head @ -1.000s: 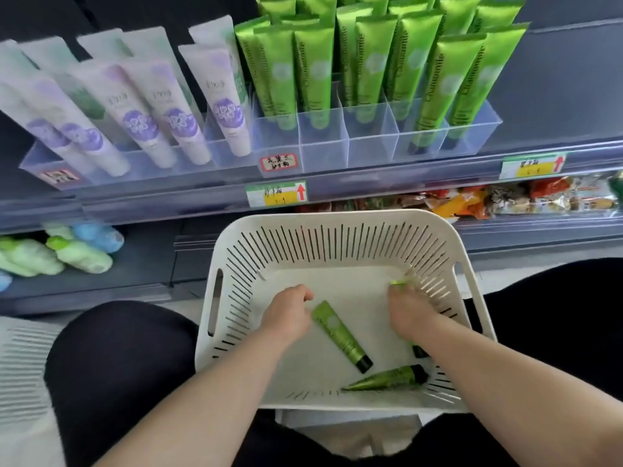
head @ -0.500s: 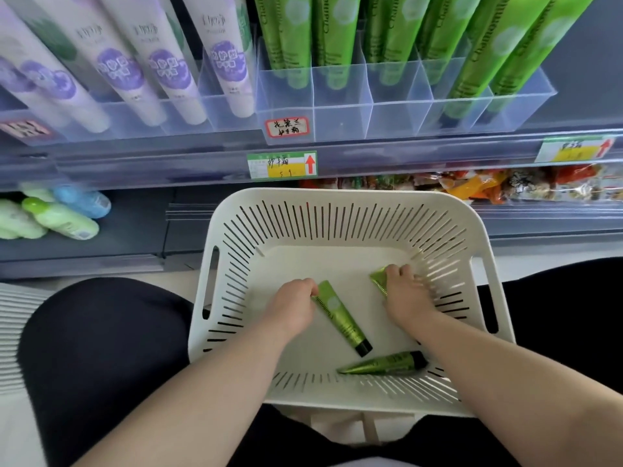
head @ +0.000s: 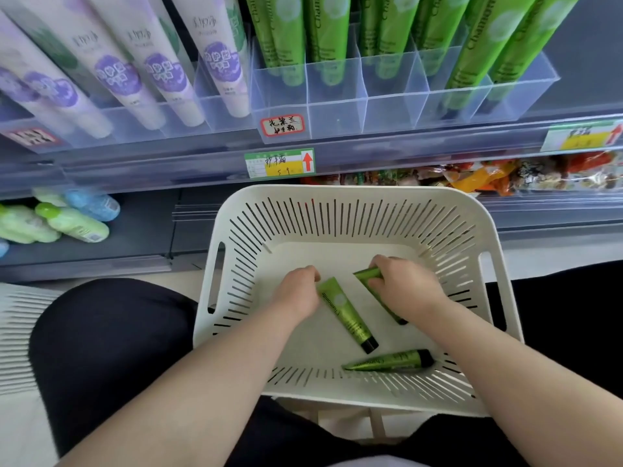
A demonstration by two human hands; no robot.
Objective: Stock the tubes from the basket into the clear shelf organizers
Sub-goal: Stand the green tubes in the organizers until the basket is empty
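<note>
A white slotted basket (head: 354, 203) rests on my lap and holds three small green tubes. My right hand (head: 404, 288) is closed around one green tube (head: 365, 275), whose crimped end sticks out past my fingers. My left hand (head: 298, 291) pinches the crimped end of a second green tube (head: 347, 313) lying on the basket floor. A third green tube (head: 391, 360) lies loose near the basket's near wall. Above, the clear shelf organizer (head: 397, 112) holds several upright green tubes, with its front cells showing room.
White and purple tubes (head: 151, 72) fill a clear organizer on the left. Price tags (head: 279, 162) line the shelf edge. Green and blue bottles (head: 70, 220) lie on the lower left shelf; snack packets (head: 472, 178) sit behind the basket. My dark-clothed knees flank the basket.
My view has dipped and come closer to the shelf. My right hand has tightened on its tube and raised its end; my left hand has reached the middle tube's crimped end.
</note>
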